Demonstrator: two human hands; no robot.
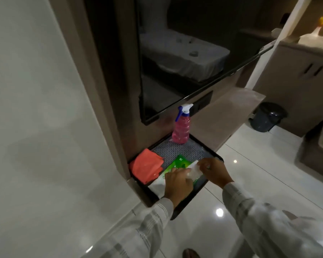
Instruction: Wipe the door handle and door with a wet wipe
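Observation:
A green and white wet wipe pack (176, 164) lies in a black tray (195, 197) on the floor. My left hand (177, 183) presses down on the pack. My right hand (215, 172) pinches a white wet wipe (194, 169) that sticks up out of the pack. A large pale door panel (35, 108) fills the left side of the view; no handle is in sight.
In the tray stand a pink spray bottle (182, 127) at the far end and a folded orange cloth (146, 167) on the left. A dark mirror (175, 62) hangs above. A black bin (267, 116) sits far right on the glossy white floor (250, 164).

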